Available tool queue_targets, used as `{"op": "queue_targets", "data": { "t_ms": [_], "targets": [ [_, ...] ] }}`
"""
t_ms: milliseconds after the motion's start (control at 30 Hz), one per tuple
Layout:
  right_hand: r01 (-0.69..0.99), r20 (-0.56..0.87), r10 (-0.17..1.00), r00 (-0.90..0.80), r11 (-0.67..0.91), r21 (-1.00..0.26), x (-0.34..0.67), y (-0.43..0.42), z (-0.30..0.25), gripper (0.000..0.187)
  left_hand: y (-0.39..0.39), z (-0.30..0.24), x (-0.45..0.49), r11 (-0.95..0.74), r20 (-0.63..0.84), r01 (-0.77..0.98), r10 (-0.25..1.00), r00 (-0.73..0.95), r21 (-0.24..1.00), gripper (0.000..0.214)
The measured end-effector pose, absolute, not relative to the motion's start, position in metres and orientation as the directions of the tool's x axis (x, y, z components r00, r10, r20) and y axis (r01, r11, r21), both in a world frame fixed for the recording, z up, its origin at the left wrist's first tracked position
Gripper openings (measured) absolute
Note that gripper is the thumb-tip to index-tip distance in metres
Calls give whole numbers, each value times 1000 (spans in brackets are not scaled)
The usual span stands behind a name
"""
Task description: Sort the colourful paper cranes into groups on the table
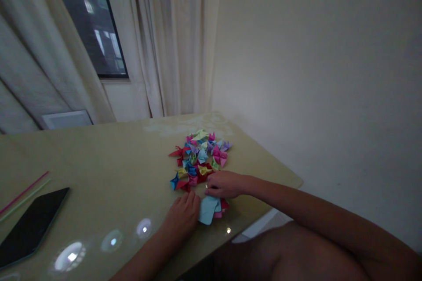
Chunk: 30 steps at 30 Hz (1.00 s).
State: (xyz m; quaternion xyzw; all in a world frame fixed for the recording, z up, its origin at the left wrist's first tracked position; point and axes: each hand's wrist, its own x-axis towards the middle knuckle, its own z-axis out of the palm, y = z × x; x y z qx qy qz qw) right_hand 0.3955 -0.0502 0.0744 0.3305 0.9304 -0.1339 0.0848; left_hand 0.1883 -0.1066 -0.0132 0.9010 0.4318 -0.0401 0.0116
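Observation:
A pile of small folded paper cranes [201, 154] in red, blue, pink, yellow, green and purple lies on the table in front of my hands. Nearer to me is a small stack of coloured paper, with a light blue sheet [207, 210] on top and pink and red edges [224, 204] showing at its right. My left hand [185, 211] rests flat at the stack's left edge, its fingers stretched forward. Just above the stack, my right hand [226, 184] is curled in a pinch beside the nearest cranes. Whatever its fingertips hold is too small to make out.
A dark flat tablet-like object [34, 224] lies at the left of the glossy table [108, 162], beside a pink stick [24, 192] and a green stick [26, 199]. Curtains [178, 44] and a window [95, 22] are behind; a pale wall [313, 74] borders the right.

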Motion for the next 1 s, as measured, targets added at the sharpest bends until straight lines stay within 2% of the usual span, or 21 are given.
{"op": "queue_targets", "data": {
  "t_ms": [133,233,367,433,467,567,633,700,767,900,1000],
  "targets": [
    [667,-223,629,-745,701,-253,397,-48,71,39,-107,-9,191,-634,-91,773,770,632,-1,42],
    [640,-150,637,-756,672,-372,400,-44,66,42,-104,-6,189,-602,-100,791,785,611,105,41],
    [569,45,735,-677,561,-601,403,-37,68,60,-98,-2,181,-388,-165,798,846,507,462,42],
    [513,159,800,-578,508,-692,402,-35,78,71,-97,-1,179,-276,-117,695,880,461,664,47],
    [476,238,814,-530,518,-711,402,-35,84,75,-97,-1,179,-263,-45,604,894,445,752,47],
    [374,529,734,-425,675,-637,395,-39,103,75,-97,0,180,-337,221,299,906,361,893,46],
    [335,616,604,-505,795,-505,387,-46,112,75,-96,3,181,-370,314,167,904,289,914,48],
    [280,534,457,-712,881,-381,376,-55,114,75,-95,6,181,-355,327,77,912,247,932,50],
    [224,420,338,-842,928,-297,364,-62,114,75,-94,9,180,-327,313,22,922,229,945,54],
    [270,464,339,-819,940,-210,348,-68,111,78,-94,8,181,-310,303,10,936,176,951,55],
    [214,372,258,-892,964,-156,343,-67,111,72,-95,5,182,-312,310,44,949,58,949,56]
  ]
}}
